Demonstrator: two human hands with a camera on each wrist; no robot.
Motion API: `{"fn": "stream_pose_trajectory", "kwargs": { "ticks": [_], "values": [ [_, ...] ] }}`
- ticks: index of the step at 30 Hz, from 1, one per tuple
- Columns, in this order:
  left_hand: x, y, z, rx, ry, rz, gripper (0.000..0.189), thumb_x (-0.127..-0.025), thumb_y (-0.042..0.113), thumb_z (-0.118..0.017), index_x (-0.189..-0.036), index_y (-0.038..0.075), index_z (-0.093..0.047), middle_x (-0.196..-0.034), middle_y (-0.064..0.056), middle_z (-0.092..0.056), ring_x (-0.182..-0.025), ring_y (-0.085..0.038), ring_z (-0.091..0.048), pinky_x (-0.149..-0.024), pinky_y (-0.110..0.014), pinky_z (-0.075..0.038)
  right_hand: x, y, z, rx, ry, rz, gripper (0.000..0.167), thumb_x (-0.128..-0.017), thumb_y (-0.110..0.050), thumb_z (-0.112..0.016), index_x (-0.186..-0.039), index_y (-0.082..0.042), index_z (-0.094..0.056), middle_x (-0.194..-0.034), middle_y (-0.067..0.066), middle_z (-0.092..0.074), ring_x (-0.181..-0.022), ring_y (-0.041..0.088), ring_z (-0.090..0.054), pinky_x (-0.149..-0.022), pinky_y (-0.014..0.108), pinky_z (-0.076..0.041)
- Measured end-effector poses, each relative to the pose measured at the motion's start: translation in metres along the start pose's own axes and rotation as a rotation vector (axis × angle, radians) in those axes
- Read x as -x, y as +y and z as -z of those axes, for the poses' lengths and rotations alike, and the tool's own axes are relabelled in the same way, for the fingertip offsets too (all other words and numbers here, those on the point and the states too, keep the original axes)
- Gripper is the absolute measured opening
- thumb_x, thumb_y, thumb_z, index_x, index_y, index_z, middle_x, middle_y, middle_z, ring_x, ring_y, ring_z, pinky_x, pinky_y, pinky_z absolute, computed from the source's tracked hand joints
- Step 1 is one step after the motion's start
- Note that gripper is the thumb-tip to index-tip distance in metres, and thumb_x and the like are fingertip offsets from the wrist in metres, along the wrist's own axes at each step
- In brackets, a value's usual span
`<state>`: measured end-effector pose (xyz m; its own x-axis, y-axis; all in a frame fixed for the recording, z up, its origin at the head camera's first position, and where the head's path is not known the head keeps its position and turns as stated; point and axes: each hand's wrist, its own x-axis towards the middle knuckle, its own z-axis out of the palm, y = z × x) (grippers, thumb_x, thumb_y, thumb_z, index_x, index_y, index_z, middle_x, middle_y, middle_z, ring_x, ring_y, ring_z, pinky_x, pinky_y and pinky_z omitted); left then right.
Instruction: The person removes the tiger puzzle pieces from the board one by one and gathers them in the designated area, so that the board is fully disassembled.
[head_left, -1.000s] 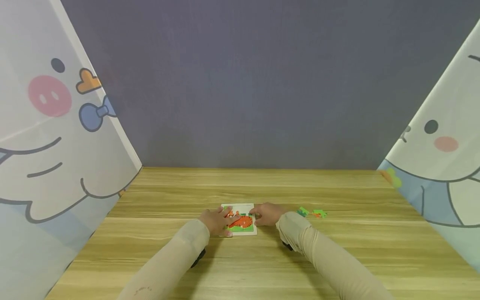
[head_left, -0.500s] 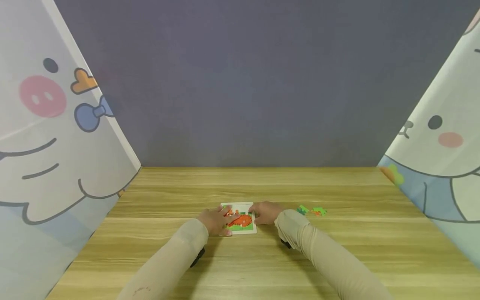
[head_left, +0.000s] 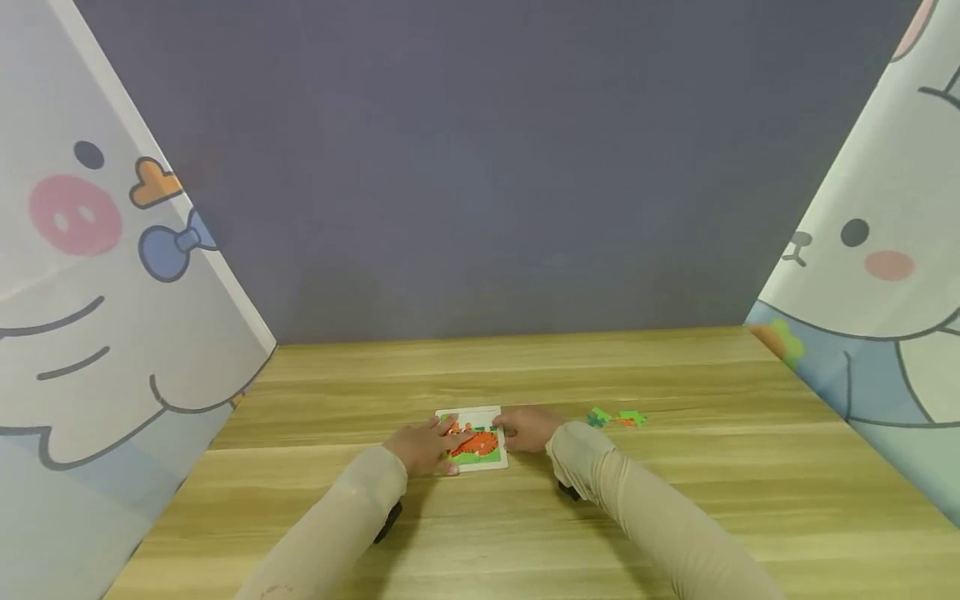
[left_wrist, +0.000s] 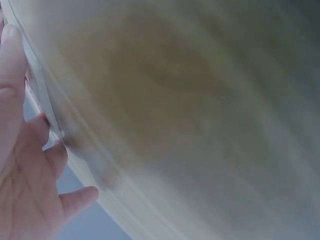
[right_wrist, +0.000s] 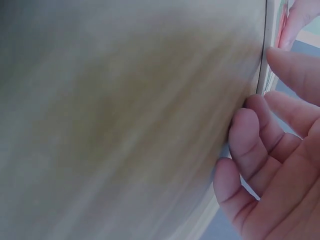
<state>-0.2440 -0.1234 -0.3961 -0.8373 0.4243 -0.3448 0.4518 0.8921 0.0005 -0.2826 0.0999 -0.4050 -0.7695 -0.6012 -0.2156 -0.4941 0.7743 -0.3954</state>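
Spreading the left hand [head_left: 423, 446] across the left part of the tiger jigsaw puzzle [head_left: 483, 444], I have its fingers stretched out flat over the picture, unclenched, with the thumb down at the near rim. The puzzle sits in a white tray [head_left: 483, 467] on the wood-grain table [head_left: 480, 533], between my two hands, and I can see an orange striped body over green, with a bare white strip along the far side. At the tray's right edge I have the right hand [head_left: 531, 427], its index finger at the far right corner and its thumb nearer; my right wrist view shows the other fingers bent, and I cannot tell whether anything is pinched there. Just past that wrist, to the right, I see loose jigsaw pieces [head_left: 633, 418] in green and orange lying on the table. Both forearms reach in wearing beige sleeves [head_left: 652, 508], with a dark strap [head_left: 387, 523] under the left wrist. Ahead of me stands a grey panel [head_left: 480, 167], flanked by a pig-printed panel [head_left: 75, 215] on the left and a rabbit-printed panel [head_left: 862, 292] on the right.
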Motion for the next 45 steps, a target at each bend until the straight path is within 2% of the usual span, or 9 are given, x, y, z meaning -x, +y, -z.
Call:
{"fn": "stream_pose_trajectory", "kwargs": {
  "ticks": [6,10,15,17,20,23,29,34,45],
  "values": [
    [0.003,0.003,-0.002,-0.036,-0.018,0.021,0.066,-0.094,0.054,-0.055,-0.155,0.035,-0.035,-0.163,0.0,-0.029,-0.147,-0.023,-0.031,-0.094,-0.044,-0.051,-0.001,-0.005,-0.004,-0.009,-0.02,-0.013,0.041,-0.095,-0.012,-0.068,-0.134,-0.003,-0.061,-0.134,0.014,-0.063,-0.123,0.031,-0.059,-0.105,0.044,-0.044],
    [0.003,0.006,-0.003,-0.077,-0.019,0.031,0.067,-0.093,0.056,-0.054,-0.155,0.038,-0.035,-0.162,0.002,-0.03,-0.147,-0.021,-0.032,-0.079,-0.035,-0.053,-0.001,-0.008,-0.006,-0.048,-0.008,-0.049,0.037,-0.093,-0.013,-0.071,-0.128,-0.003,-0.062,-0.126,0.011,-0.066,-0.113,0.027,-0.063,-0.099,0.043,-0.049],
    [-0.001,0.01,-0.003,-0.135,-0.031,0.043,0.067,-0.092,0.059,-0.052,-0.154,0.042,-0.033,-0.162,0.005,-0.03,-0.147,-0.018,-0.033,-0.095,-0.04,-0.051,-0.006,-0.008,-0.009,-0.065,0.008,-0.082,0.035,-0.089,-0.011,-0.076,-0.12,-0.004,-0.062,-0.098,0.004,-0.067,-0.081,0.015,-0.06,-0.078,0.036,-0.051],
    [-0.001,0.012,-0.002,-0.146,-0.039,0.045,0.068,-0.092,0.06,-0.052,-0.155,0.042,-0.032,-0.162,0.005,-0.029,-0.147,-0.017,-0.032,-0.102,-0.043,-0.047,-0.009,-0.006,-0.01,-0.055,0.022,-0.083,0.034,-0.086,-0.011,-0.078,-0.116,-0.005,-0.062,-0.09,0.003,-0.066,-0.076,0.013,-0.056,-0.074,0.036,-0.05],
    [-0.001,0.013,0.0,-0.151,-0.052,0.048,0.068,-0.093,0.059,-0.052,-0.155,0.042,-0.031,-0.163,0.006,-0.028,-0.147,-0.017,-0.031,-0.105,-0.045,-0.044,-0.011,-0.005,-0.01,-0.038,0.039,-0.081,0.034,-0.084,-0.011,-0.081,-0.111,-0.005,-0.062,-0.091,0.004,-0.066,-0.077,0.015,-0.055,-0.077,0.037,-0.05],
    [-0.002,0.014,0.001,-0.167,-0.054,0.056,0.069,-0.093,0.06,-0.051,-0.155,0.042,-0.03,-0.163,0.006,-0.028,-0.147,-0.016,-0.031,-0.106,-0.044,-0.043,-0.01,-0.006,-0.009,-0.041,0.045,-0.082,0.031,-0.085,-0.009,-0.079,-0.11,-0.006,-0.061,-0.084,0.002,-0.062,-0.074,0.014,-0.051,-0.075,0.036,-0.049],
    [-0.004,0.017,0.002,-0.199,-0.041,0.075,0.068,-0.092,0.062,-0.051,-0.155,0.042,-0.031,-0.162,0.007,-0.03,-0.145,-0.016,-0.035,-0.106,-0.045,-0.043,-0.005,-0.013,-0.004,-0.055,0.068,-0.029,0.004,-0.095,-0.005,-0.066,-0.093,-0.008,-0.063,-0.08,0.001,-0.061,-0.067,0.012,-0.047,-0.065,0.03,-0.044],
    [-0.004,0.021,0.006,-0.251,-0.055,0.091,0.069,-0.092,0.063,-0.049,-0.155,0.044,-0.028,-0.162,0.008,-0.03,-0.144,-0.015,-0.037,-0.106,-0.044,-0.044,0.0,-0.014,-0.001,-0.051,0.122,0.022,0.008,-0.096,-0.006,-0.063,-0.089,-0.009,-0.065,-0.079,0.0,-0.063,-0.062,0.01,-0.045,-0.059,0.027,-0.04],
    [-0.002,0.019,0.008,-0.236,-0.067,0.111,0.068,-0.093,0.061,-0.05,-0.155,0.045,-0.028,-0.162,0.008,-0.029,-0.144,-0.014,-0.037,-0.095,-0.037,-0.051,0.01,-0.003,0.006,-0.096,0.197,0.034,0.015,-0.094,-0.008,-0.066,-0.081,-0.013,-0.06,-0.067,-0.006,-0.053,-0.058,0.008,-0.041,-0.057,0.023,-0.036]
  ]
}}
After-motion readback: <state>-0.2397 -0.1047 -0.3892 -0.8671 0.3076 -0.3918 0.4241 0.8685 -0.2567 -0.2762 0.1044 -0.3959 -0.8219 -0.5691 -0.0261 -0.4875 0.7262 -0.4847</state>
